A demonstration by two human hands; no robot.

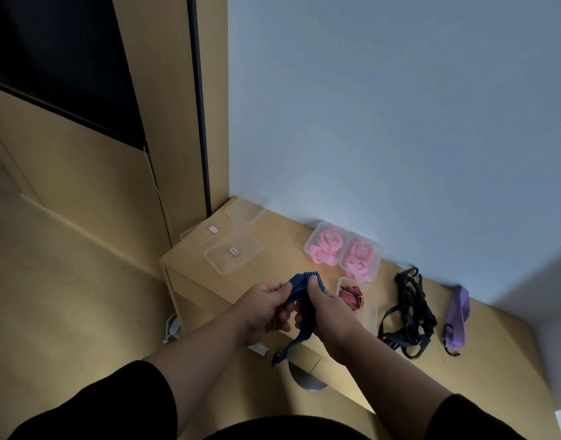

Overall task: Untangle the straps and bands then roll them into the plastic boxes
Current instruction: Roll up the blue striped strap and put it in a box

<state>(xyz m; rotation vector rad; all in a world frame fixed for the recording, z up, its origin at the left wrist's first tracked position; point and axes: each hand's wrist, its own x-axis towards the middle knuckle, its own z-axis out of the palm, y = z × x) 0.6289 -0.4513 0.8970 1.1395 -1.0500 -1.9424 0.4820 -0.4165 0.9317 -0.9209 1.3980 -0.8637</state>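
Two bare hands meet above the front edge of a low wooden cabinet (209, 281), both closed on one blue striped strap (304, 282). The left hand (266, 308) pinches the strap's looped upper part between thumb and curled fingers; the right hand (328, 312) has its fingers wrapped round the same loop just beside it, and the free tail hangs down between the wrists, past the cabinet edge. The strap appears light, soft and limp (it folds over itself and droops under its own weight), so it should not slip readily but will hold no shape unless kept taut; a hold near the started loop, with the tail drawn through the other hand, seems the sensible grip for rolling. On the cabinet top, two clear plastic boxes with pink bands (342, 252) stand against the wall, a third box with a red striped strap (352, 296) lies just right of the hands, and empty clear boxes (233, 252) sit to the left. A black strap tangle (409, 312) and a purple band (458, 315) lie loose further right, not yet boxed.
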